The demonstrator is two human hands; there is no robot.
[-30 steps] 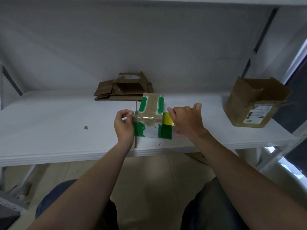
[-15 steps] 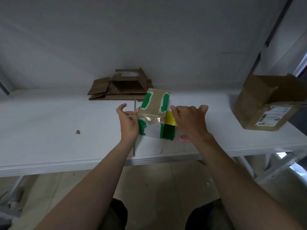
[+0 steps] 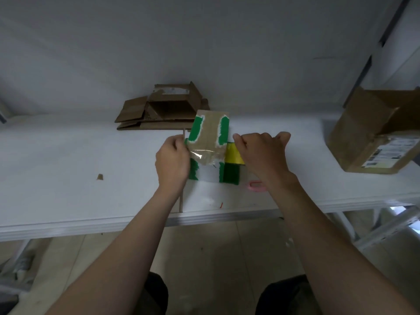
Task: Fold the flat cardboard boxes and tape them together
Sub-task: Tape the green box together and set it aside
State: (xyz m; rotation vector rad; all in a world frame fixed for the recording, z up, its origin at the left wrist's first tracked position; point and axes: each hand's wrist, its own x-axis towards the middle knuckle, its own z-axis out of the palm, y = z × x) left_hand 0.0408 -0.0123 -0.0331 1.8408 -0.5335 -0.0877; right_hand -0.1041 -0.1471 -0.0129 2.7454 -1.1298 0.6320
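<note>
Two curled hands (image 3: 173, 160) (image 3: 263, 155) at box (image 3: 210, 133) edges.

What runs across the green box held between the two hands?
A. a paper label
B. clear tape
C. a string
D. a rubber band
B: a shiny strip of clear tape crosses the green box below its raised flap, between the left hand and the right hand, which grip its sides.
</note>
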